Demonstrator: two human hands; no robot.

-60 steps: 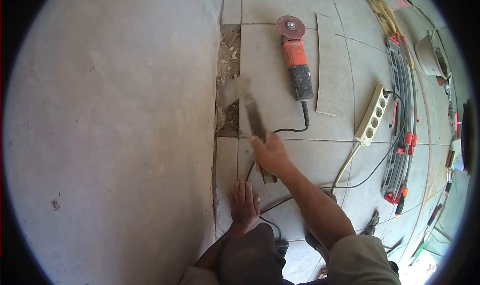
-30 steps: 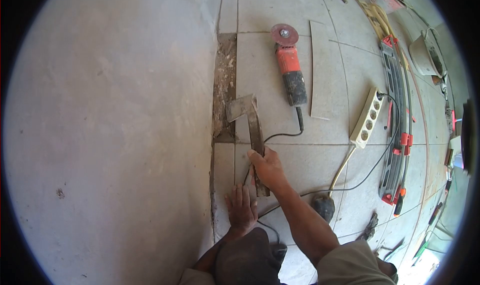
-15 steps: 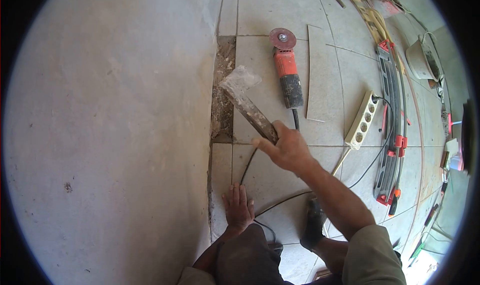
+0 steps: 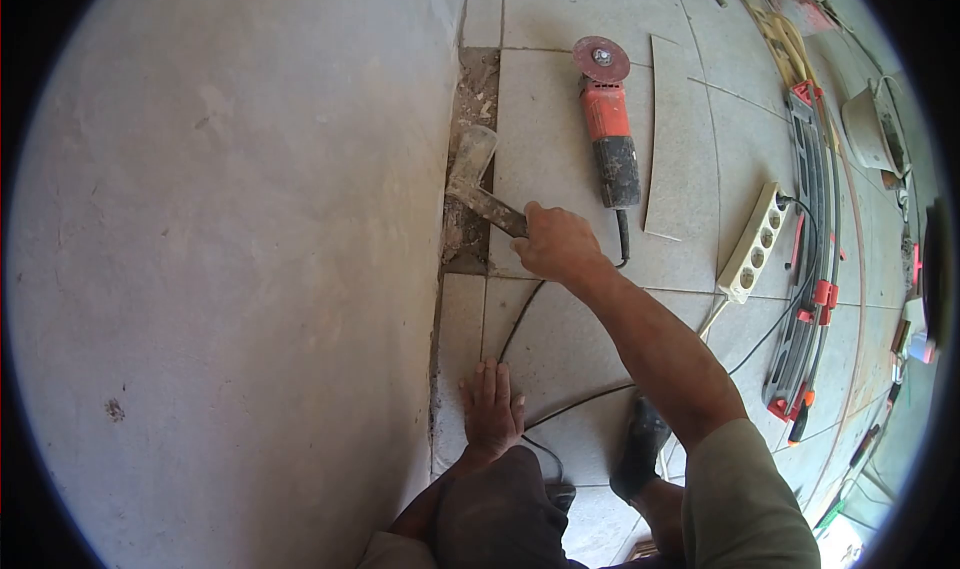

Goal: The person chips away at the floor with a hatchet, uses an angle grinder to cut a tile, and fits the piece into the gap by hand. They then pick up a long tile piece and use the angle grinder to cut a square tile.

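Note:
My right hand (image 4: 562,243) is closed around the dark handle of a hatchet (image 4: 490,209). Its dusty, pale head overlaps the narrow trench (image 4: 472,89) of bare rubble along the foot of the wall, where a strip of tile is gone. Lying flat with fingers stretched out, my left hand (image 4: 491,409) rests on the floor tile just below the trench. A black cable (image 4: 520,319) passes close beside those fingers. To the right of the trench lies a red and black angle grinder (image 4: 608,129) with a reddish disc.
The plastered wall (image 4: 250,269) rises along the left. A thin tile strip (image 4: 663,139) lies right of the grinder. Beyond it are a white power strip (image 4: 755,244) with a plug in it and a long tile cutter (image 4: 805,259). A bucket (image 4: 873,129) stands farther right.
My right hand has brought the hatchet head down and left, from above the trench's edge onto the trench. My left hand stays flat on the tile. The view has shifted slightly.

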